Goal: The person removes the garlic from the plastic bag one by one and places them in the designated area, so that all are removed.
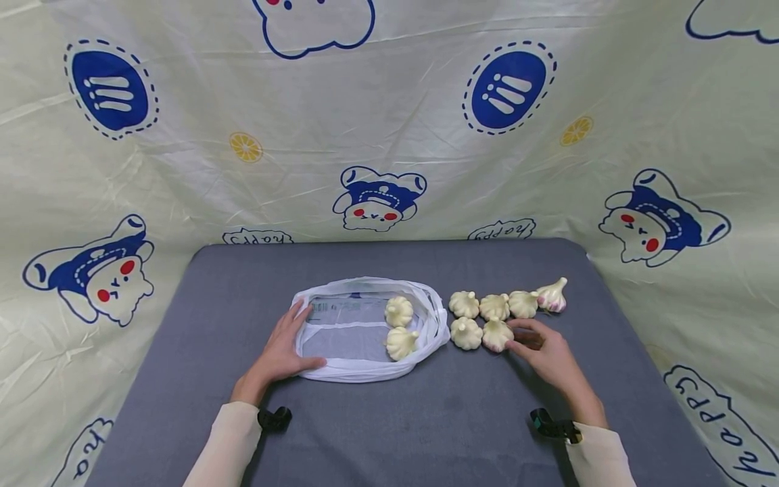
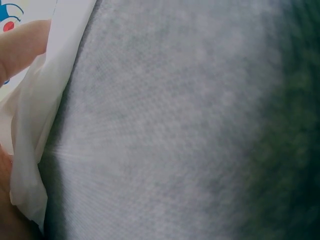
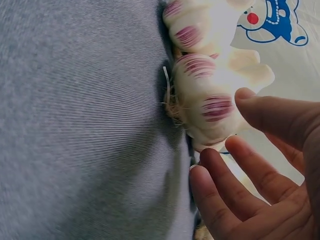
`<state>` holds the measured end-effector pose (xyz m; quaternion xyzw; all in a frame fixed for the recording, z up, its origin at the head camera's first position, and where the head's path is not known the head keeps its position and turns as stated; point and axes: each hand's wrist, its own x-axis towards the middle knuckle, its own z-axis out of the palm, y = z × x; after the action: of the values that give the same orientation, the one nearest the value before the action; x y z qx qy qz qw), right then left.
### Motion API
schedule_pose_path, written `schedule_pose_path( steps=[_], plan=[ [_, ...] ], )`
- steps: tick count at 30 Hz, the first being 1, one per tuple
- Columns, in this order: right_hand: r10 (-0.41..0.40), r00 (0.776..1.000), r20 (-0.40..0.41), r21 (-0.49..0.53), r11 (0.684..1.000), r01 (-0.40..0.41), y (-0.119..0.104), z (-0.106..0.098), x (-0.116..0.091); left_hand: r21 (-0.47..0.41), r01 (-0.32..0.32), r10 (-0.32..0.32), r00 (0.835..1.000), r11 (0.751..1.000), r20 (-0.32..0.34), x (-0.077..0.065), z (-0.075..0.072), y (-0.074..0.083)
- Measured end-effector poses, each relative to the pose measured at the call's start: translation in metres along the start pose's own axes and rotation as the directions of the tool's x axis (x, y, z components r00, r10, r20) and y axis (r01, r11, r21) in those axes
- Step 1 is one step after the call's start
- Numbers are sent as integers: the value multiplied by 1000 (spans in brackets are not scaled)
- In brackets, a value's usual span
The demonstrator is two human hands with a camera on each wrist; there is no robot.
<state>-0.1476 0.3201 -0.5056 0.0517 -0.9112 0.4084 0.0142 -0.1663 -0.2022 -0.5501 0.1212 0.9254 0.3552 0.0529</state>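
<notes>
A white plastic bag (image 1: 365, 370) lies on the table with its mouth spread wide and its rim rolled into a ring. Two garlic bulbs, one farther back (image 1: 398, 312) and one nearer (image 1: 402, 343), sit inside at its right side. My left hand (image 1: 282, 348) rests spread on the bag's left rim, thumb along the front edge; the left wrist view shows white plastic (image 2: 55, 75) beside a finger. My right hand (image 1: 548, 355) has thumb and fingertips right at a purple-streaked garlic bulb (image 1: 497, 335), fingers loosely bent around its side in the right wrist view.
Left of that bulb sits another garlic bulb (image 1: 466, 333). Behind them runs a row of several more, ending in a tilted bulb (image 1: 551, 296) at the right. The grey table (image 1: 395, 433) meets a printed curtain (image 1: 395, 135) at its far edge.
</notes>
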Motion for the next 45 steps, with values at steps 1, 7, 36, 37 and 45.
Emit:
schedule_pose_path(
  steps=[1, 7, 36, 37, 45],
  plan=[
    [-1, 1000, 1, 1, 1000, 1, -1, 0, 0, 1, -1, 1, 1000, 1000, -1, 0, 0, 0],
    [8, 1000, 28, -27, 1000, -7, -12, -5, -1, 6, 0, 0, 1000, 1000, -3, 0, 1, -1],
    [-251, 952, 176, -216, 934, 286, -79, -6, 15, 5, 13, -13, 1000, 1000, 9, 0, 1, -1],
    [-256, 949, 184, -209, 933, 292, -81, -4, 17, 5, 12, -12, 1000, 1000, 9, 0, 1, -1],
    [-314, 915, 254, -142, 924, 356, -102, 6, 35, 6, 14, -14, 1000, 1000, 12, 0, 0, -1]
  ],
)
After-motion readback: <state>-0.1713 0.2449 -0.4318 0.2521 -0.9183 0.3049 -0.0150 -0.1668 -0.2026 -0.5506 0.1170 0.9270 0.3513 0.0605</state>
